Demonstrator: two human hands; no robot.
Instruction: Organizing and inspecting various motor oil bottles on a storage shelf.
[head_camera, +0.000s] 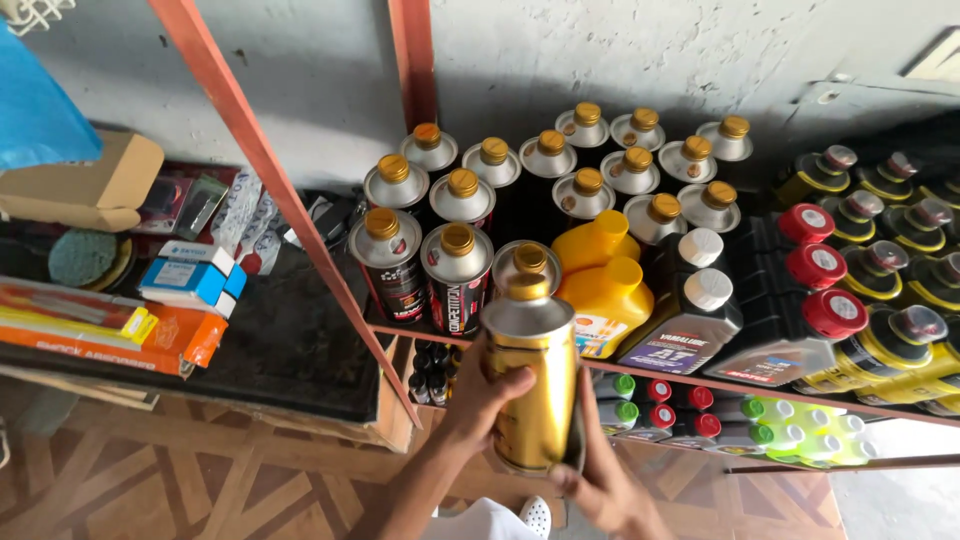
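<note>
Gold can (535, 385) is sitting upright in both hands, out in front of the shelf edge (640, 372), just below the front row of cans. It has a silver shoulder and a gold cap on top.

Left hand (485, 395) is wrapping the can's left side, fingers curled closed onto the body, thumb lying across the front. Right hand (600, 480) is cupping the lower right side and base, fingers closed around the bottom rim. Both hands are gripping the can.

Directly behind it a matching silver-shouldered can (527, 262) is standing on the shelf, nearly touching the held can's cap in this view. To the left, dark-labelled cans with gold caps (458, 270) are packing the shelf in rows running back to the wall.

Right of the held can, two yellow bottles (607, 295) are standing side by side, then black bottles with white caps (690, 310), then black bottles with red caps (815, 300), then yellow-and-black bottles (890, 340) at far right.

On the lower shelf, small bottles with green and red caps (700, 410) are lying on their sides.

Orange rack post (290, 210) is slanting across the left. Beyond it, boxes (190, 280) are lying on a dark surface.
</note>
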